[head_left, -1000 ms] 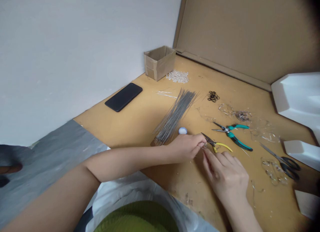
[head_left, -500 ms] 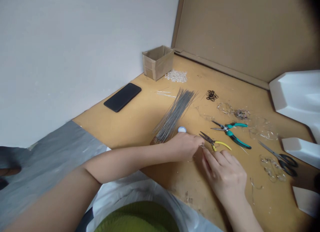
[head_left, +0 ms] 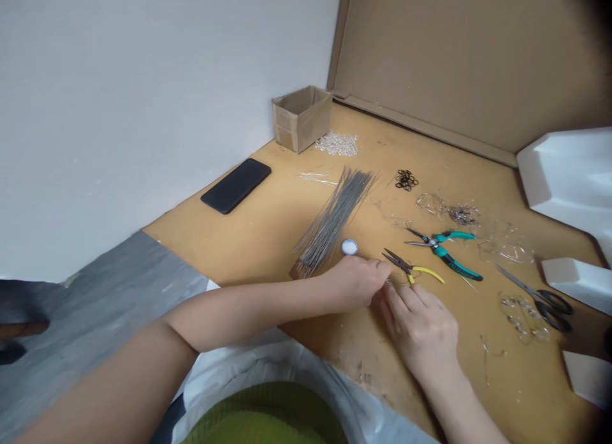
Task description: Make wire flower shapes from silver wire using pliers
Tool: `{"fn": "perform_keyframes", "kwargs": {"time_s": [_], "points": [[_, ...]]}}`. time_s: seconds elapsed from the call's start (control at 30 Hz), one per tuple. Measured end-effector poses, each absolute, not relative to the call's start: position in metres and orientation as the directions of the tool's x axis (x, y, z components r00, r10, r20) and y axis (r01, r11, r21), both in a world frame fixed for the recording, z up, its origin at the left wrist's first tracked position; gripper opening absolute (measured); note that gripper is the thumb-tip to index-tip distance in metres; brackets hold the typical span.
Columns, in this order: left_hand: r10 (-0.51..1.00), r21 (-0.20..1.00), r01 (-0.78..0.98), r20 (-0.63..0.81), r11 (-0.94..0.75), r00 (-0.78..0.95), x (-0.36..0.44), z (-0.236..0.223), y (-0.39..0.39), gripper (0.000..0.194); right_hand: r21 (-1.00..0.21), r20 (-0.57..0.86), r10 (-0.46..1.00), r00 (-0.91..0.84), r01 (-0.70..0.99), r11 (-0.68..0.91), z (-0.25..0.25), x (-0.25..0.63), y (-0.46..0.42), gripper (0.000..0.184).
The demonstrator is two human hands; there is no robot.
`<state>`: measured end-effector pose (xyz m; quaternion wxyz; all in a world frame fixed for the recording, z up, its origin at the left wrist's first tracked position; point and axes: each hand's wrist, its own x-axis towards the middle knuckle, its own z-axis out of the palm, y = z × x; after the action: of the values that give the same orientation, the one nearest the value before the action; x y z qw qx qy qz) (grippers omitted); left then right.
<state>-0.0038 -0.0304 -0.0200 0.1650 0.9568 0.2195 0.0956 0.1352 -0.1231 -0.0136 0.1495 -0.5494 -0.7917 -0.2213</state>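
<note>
My left hand (head_left: 358, 281) is closed, fingertips pinched together over the table. My right hand (head_left: 421, 326) meets it there, its fingers also pinched. Between their tips shows a bit of thin metal wire (head_left: 388, 281), mostly hidden by the fingers. Just beyond the right hand lie yellow-handled pliers (head_left: 406, 266), jaws pointing away to the left. A small round white and blue lid or jar (head_left: 349, 247) stands behind the left hand. A bundle of straight grey wires (head_left: 335, 221) lies beyond the left wrist.
Teal-handled pliers (head_left: 447, 249), black-handled scissors (head_left: 545, 300) and loose wire pieces (head_left: 463, 214) lie to the right. Black rings (head_left: 406, 180), clear beads (head_left: 338, 144) and a cardboard box (head_left: 301, 122) are farther back. A dark phone (head_left: 236, 185) lies left; white foam pieces (head_left: 568, 182) border the right.
My right hand has moved slightly left and up, closer against my left hand. The wire between the fingertips is more covered. The view has shifted slightly.
</note>
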Motion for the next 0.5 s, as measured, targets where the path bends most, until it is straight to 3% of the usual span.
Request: {"fn": "perform_keyframes", "kwargs": {"time_s": [0.1, 0.23, 0.37, 0.5], "points": [[0.419, 0.310, 0.360, 0.147, -0.880, 0.896, -0.003, -0.022, -0.031, 0.012, 0.134, 0.500, 0.810, -0.307, 0.951, 0.278, -0.013, 0.135, -0.122, 0.017], [0.432, 0.313, 0.375, 0.135, -0.873, 0.892, -0.001, -0.022, -0.029, 0.012, -0.124, 0.497, 0.837, -0.230, 0.935, 0.331, -0.009, 0.145, -0.120, 0.014], [0.502, 0.519, 0.422, 0.017, -0.744, 0.865, 0.000, -0.015, -0.023, 0.016, -0.305, 0.486, 0.858, -0.167, 0.887, 0.346, -0.004, 0.154, -0.118, 0.013], [0.547, 0.742, 0.347, 0.030, -0.573, 0.837, 0.000, -0.012, -0.017, 0.021, -0.426, 0.464, 0.882, -0.079, 0.853, 0.300, -0.003, 0.155, -0.118, 0.011]]}}
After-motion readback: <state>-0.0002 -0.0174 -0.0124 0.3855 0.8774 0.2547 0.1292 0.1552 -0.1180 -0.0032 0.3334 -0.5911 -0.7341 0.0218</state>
